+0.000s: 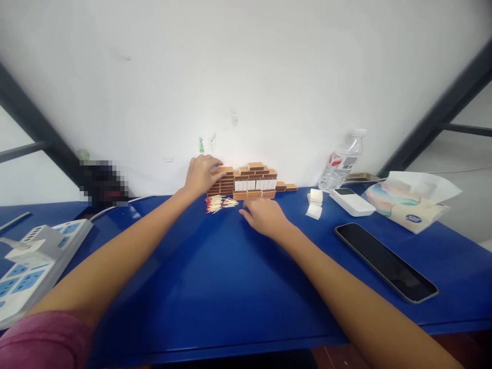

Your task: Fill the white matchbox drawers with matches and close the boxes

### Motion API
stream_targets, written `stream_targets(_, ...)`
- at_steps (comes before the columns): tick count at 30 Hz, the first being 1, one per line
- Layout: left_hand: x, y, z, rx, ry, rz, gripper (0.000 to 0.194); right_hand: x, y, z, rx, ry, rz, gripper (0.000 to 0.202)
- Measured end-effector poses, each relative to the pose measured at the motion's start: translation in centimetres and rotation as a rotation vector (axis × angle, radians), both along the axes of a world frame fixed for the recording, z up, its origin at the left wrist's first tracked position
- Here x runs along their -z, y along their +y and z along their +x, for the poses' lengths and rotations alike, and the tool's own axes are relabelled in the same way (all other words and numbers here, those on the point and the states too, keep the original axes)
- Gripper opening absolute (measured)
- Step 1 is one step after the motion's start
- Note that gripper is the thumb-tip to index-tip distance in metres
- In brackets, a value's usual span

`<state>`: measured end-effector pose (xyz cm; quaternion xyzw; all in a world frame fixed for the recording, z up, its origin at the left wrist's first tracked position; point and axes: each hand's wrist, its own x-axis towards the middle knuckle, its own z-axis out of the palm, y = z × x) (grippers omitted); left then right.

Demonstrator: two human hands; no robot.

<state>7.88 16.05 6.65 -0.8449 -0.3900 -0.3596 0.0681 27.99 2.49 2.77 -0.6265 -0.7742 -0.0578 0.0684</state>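
My left hand [203, 175] is at the left stack of matchboxes [226, 185], its thumb and fingers curved around the top matchbox [226, 169]. Loose red-tipped matches [219, 204] lie in a pile just in front of that stack. Right of it stands a wider structure of matchboxes, with a row of white pieces [255, 184] across its middle and stepped boxes [255, 166] on top. My right hand [265, 215] rests low in front of this structure, thumb and forefinger apart, with nothing visible between them. Its other fingertips are partly hidden.
Two flat matchboxes [286, 187] lie at the structure's right end. Farther right are a folded white strip [314, 203], a bottle [343, 160], a white device [352, 202], a tissue pack [407, 200] and a phone [386, 261]. A power strip [77, 233] sits at left.
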Motion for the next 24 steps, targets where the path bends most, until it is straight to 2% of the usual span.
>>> stream_targets(2,0.2,-1.7,-0.2,-0.029,-0.009,0.068,0.019,-0.7,0.7,2.0,0.095,0.009,0.044,0.040)
stream_targets(4,0.7,-4.3,-1.1,-0.012,0.007,0.159,0.021,-1.4,1.3,5.2,0.249,0.015,0.101,0.045)
stream_targets(7,2.2,-8.8,-3.7,0.141,0.185,0.244,0.017,-1.7,2.1,10.8,0.652,0.047,0.175,0.047)
stream_targets(9,3.2,-11.1,-5.9,0.264,0.318,0.250,0.016,-1.3,2.3,13.9,0.817,0.101,0.071,0.057)
stream_targets(10,3.7,-11.8,-7.0,0.271,0.336,0.244,0.015,-1.0,2.4,15.0,0.854,0.120,0.013,0.057)
stream_targets(13,4.9,-12.4,-9.8,0.190,0.269,0.177,0.014,-0.3,2.7,16.0,0.892,0.139,-0.037,0.048)
stream_targets(16,5.6,-11.6,-11.3,0.108,0.199,0.090,0.015,-0.1,3.1,14.9,0.890,0.123,-0.007,0.041)
stream_targets(21,6.2,-11.5,-11.4,0.163,0.146,-0.045,0.013,0.4,3.5,13.7,0.854,0.091,0.006,0.050)
stream_targets(24,6.5,-12.2,-11.0,0.204,0.122,-0.100,0.012,1.0,3.3,14.1,0.831,0.081,0.019,0.045)
